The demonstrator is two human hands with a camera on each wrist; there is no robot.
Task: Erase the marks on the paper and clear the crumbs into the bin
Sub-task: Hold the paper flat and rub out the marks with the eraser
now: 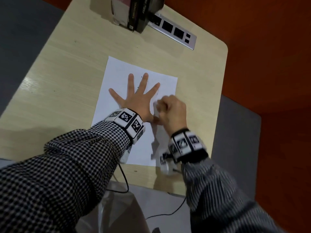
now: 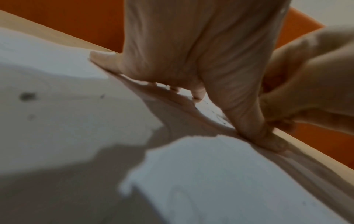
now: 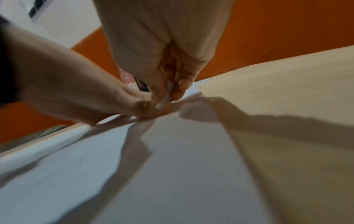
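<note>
White rectangular sheet of paper [image 1: 117, 78] lies flat on the pale wood-grain table [image 1: 67, 56], roughly mid-table, its near edge close to the table's near edge. Left hand [image 1: 136, 98] pressed palm-down on the sheet, fingers straight and spread wide, gripping nothing. Faint dark pencil marks [image 1: 157, 92] show on the paper between and just beyond the spread fingers; left wrist view shows the same specks under the arch of the hand [image 2: 216, 112].

Right hand [image 1: 171, 111] sits just beside the left thumb, touching or nearly touching it, fingers curled tight. It pinches a small white eraser [image 3: 168, 92] between thumb and fingers, the lower end down at the paper close to the left thumb. Head view blurred here; eraser reads only as a pale smear [image 1: 155, 108].

Both wrists carry white bands with black square marker patterns. Left sleeve black-and-white check [image 1: 67, 157]; right sleeve blurred, looks striped.

Far edge of table: stack of dark boxes [image 1: 139, 12] and, just right of it, a silver power strip [image 1: 175, 31] with black sockets. Orange floor [image 1: 269, 64] to the right of the table. Thin black cable [image 1: 124, 180] hangs off the near table edge. Bin cannot be made out with certainty
</note>
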